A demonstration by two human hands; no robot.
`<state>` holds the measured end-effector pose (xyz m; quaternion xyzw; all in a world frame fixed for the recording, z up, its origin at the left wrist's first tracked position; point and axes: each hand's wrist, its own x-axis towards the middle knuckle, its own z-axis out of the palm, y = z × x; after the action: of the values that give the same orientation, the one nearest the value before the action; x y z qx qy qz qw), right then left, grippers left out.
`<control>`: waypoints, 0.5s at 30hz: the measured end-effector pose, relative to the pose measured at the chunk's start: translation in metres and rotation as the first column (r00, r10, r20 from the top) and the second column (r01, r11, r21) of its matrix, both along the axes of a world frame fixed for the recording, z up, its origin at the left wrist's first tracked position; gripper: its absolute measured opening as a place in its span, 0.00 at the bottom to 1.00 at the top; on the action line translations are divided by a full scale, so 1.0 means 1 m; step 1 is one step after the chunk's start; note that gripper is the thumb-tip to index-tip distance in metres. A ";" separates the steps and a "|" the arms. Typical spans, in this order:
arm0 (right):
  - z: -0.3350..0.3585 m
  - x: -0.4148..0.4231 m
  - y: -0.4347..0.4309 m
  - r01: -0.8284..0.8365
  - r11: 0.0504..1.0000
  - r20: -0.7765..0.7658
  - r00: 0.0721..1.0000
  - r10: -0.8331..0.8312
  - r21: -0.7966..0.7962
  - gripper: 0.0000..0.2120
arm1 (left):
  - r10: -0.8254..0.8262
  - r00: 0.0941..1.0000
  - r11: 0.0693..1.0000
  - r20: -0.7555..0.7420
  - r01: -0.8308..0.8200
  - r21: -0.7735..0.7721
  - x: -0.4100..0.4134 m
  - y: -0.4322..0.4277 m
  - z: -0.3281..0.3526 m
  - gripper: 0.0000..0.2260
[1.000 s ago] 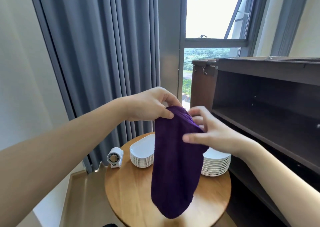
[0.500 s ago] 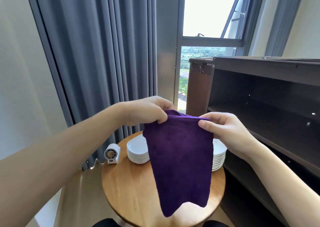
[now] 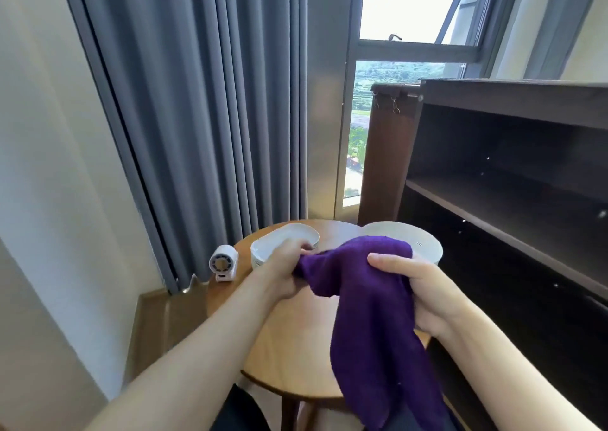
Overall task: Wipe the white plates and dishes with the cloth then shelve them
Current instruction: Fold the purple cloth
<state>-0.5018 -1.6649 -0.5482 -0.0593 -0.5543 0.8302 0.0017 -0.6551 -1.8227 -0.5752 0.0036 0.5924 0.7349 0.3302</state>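
Cloth (image 3: 371,299) is held bunched between both hands, the left hand (image 3: 283,272) pinching its left end and the right hand (image 3: 424,289) curled round its right side, the rest hanging down. Just beyond the cloth, on the worktop (image 3: 296,341), two white stacks are seen: oblong dishes (image 3: 286,236) behind its left end, round plates (image 3: 419,239) behind its right. Either stack is judged reachable; the shelf (image 3: 493,213) stands right of the cloth.
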 end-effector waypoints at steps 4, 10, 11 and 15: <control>0.006 0.003 0.006 0.102 0.994 0.081 0.992 -0.099 -0.027 0.12 | -0.224 0.948 0.975 0.227 0.216 0.058 0.046 0.003 -0.075 0.28; -0.002 0.009 0.016 0.156 0.985 0.117 0.982 -0.147 -0.074 0.21 | -0.257 0.934 0.883 0.247 0.123 0.452 0.072 0.014 -0.069 0.32; -0.003 0.009 0.019 0.169 0.983 0.125 0.979 -0.159 -0.070 0.22 | -0.174 0.961 0.910 0.217 0.073 0.407 0.069 0.013 -0.062 0.33; -0.014 0.008 0.021 0.194 0.980 0.156 0.970 -0.186 -0.040 0.23 | -0.153 0.983 0.951 0.106 0.117 0.287 0.057 0.001 -0.043 0.31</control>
<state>-0.4935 -1.6440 -0.5619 -0.1750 -0.5215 0.8343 0.0376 -0.5978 -1.8213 -0.6183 0.0441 0.4588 0.7857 0.4126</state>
